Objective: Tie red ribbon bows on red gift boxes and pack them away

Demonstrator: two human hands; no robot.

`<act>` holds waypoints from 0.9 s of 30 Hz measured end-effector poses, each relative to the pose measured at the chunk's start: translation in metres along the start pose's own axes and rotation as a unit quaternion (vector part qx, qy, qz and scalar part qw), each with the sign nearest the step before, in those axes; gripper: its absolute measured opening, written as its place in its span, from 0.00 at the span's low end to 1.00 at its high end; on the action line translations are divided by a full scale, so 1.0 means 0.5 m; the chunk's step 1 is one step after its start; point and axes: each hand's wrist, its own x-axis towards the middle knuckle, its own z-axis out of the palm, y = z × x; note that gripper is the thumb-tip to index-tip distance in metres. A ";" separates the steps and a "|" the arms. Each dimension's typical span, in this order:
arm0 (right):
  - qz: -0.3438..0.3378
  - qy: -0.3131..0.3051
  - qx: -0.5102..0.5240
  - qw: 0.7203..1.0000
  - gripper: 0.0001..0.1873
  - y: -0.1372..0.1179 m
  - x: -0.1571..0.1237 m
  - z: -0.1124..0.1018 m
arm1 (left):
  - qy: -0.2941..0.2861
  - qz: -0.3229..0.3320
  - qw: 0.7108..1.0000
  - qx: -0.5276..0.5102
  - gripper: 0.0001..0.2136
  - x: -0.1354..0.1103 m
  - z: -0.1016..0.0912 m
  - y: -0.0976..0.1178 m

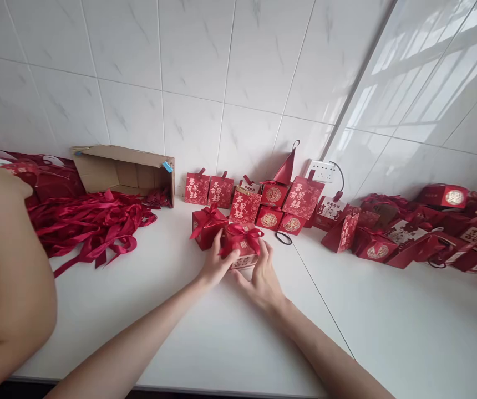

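Note:
Between my hands on the white tabletop sits a red gift box (pixel 244 260) with pale lettering and a dark red ribbon bow on top. My left hand (pixel 217 261) grips its left side, the thumb lying across the front near the bow. From the right, my right hand (pixel 263 275) closes round the box with its fingers on the far side and thumb low at the front. A second ribbon-tied red box (pixel 207 227) stands just behind and left of it. The back of the box is hidden from me.
Loose red ribbons (pixel 97 224) spill from an open cardboard carton (pixel 132 169) on the left. Several printed red boxes (pixel 305 197) line the wall. A black ring (pixel 283 238) lies nearby. More boxes (pixel 409 238) pile up right. A bare limb (pixel 9 277) fills the left edge.

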 end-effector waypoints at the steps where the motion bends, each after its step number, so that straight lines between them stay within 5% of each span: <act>1: 0.003 -0.009 0.053 0.999 0.41 0.007 -0.005 -0.005 | -0.012 0.016 1.000 0.004 0.40 0.002 -0.005 -0.001; 7: 0.188 0.030 0.245 0.951 0.28 0.032 0.022 -0.055 | -0.129 0.054 0.990 0.028 0.40 0.014 -0.035 -0.015; 12: 0.136 -0.031 0.201 0.970 0.34 0.052 0.027 -0.067 | -0.163 0.070 0.983 0.039 0.41 0.016 -0.037 -0.014; 17: -0.002 -0.120 0.095 0.988 0.52 0.072 0.034 -0.082 | -0.149 0.014 0.989 0.005 0.39 0.022 -0.046 0.004; 22: 0.018 -0.161 0.110 0.981 0.55 0.072 0.037 -0.092 | -0.126 -0.041 0.990 -0.054 0.35 0.035 -0.048 0.018; 27: 0.017 -0.139 0.106 0.984 0.55 0.064 0.037 -0.092 | 0.028 -0.044 0.997 -0.056 0.19 0.047 -0.049 0.020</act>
